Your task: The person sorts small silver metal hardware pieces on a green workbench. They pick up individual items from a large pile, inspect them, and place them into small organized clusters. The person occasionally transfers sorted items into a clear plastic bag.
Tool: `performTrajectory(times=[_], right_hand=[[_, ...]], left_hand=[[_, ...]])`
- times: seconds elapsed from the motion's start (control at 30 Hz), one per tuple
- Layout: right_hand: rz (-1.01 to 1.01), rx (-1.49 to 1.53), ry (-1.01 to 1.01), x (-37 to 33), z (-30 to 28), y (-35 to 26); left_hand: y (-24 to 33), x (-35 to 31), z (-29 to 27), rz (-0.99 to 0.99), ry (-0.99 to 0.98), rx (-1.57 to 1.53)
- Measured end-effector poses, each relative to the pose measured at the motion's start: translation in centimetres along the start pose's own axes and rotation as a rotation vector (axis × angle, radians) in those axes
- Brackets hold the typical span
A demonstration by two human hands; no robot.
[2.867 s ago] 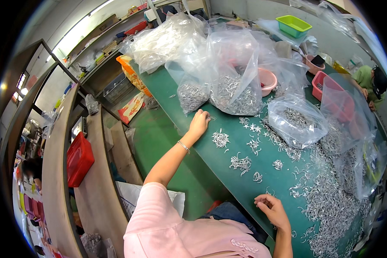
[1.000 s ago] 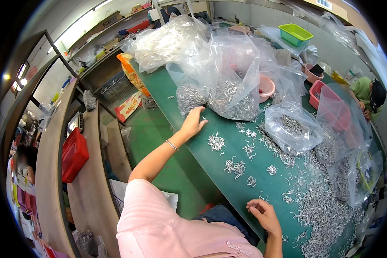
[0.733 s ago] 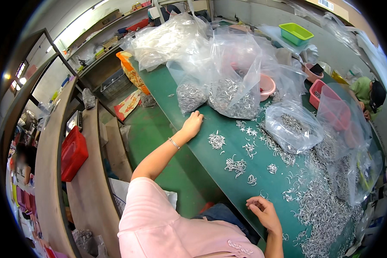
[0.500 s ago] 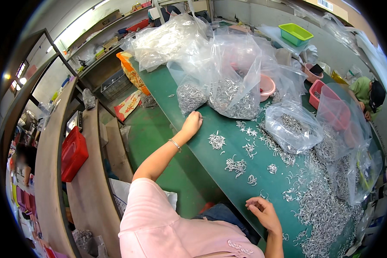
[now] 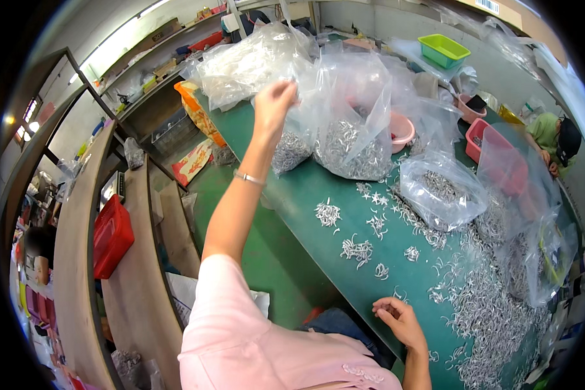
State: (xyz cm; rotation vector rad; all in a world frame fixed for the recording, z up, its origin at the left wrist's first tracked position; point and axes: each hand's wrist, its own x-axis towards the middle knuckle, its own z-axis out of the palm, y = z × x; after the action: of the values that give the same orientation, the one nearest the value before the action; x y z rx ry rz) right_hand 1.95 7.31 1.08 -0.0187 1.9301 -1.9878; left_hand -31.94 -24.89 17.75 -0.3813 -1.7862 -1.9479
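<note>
My left hand (image 5: 274,107) is raised at the mouth of a small clear plastic bag (image 5: 291,151) part filled with curved silvery metal pieces. Its fingers are pinched together; what they hold, if anything, is too small to make out. Low over the near table edge, my right hand (image 5: 402,323) is curled, with its thumb by the fingertips and its palm hidden. Small heaps of the curved metal pieces (image 5: 356,251) lie between the hands. A large spread of the same pieces (image 5: 494,325) covers the table to the right of my right hand.
A larger filled plastic bag (image 5: 354,146) stands beside the small one, and an opened bag (image 5: 443,188) lies farther right. Pink basins (image 5: 402,132) and a green tray (image 5: 444,51) sit behind. Wooden shelves with a red basket (image 5: 112,237) stand left. Another person (image 5: 552,143) is at far right.
My left hand has risen from the table edge, moving up and slightly left to the small bag's mouth. My right hand has hardly moved.
</note>
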Motion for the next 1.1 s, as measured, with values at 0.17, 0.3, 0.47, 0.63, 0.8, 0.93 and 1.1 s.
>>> performTrajectory(times=[0.17,0.3,0.47,0.63,0.8,0.93,1.1], right_hand=[[-0.039,-0.03,-0.006,0.1,0.7,0.4],[-0.064,-0.071,0.031,-0.6,0.5,0.1],[-0.086,-0.089,0.242,-3.6,-2.6,-1.0],[-0.024,-0.034,0.435,-6.7,-4.7,0.1],[-0.003,0.075,0.487,-7.9,-4.7,0.4],[-0.011,0.108,0.516,-8.0,-4.6,0.9],[-0.042,0.122,0.495,-7.2,-4.4,0.9]], left_hand=[[4.8,4.2,6.8,0.354,-0.271,0.455],[3.1,5.4,7.7,0.438,-0.419,1.005],[4.3,0.0,8.5,0.768,0.01,0.454],[2.7,-13.2,6.4,0.74,-0.063,0.245],[-1.2,-22.2,4.2,0.443,-0.315,0.385],[-2.5,-22.5,3.8,0.293,-0.284,0.331],[0.4,-18.2,4.4,0.455,-0.307,0.476]])
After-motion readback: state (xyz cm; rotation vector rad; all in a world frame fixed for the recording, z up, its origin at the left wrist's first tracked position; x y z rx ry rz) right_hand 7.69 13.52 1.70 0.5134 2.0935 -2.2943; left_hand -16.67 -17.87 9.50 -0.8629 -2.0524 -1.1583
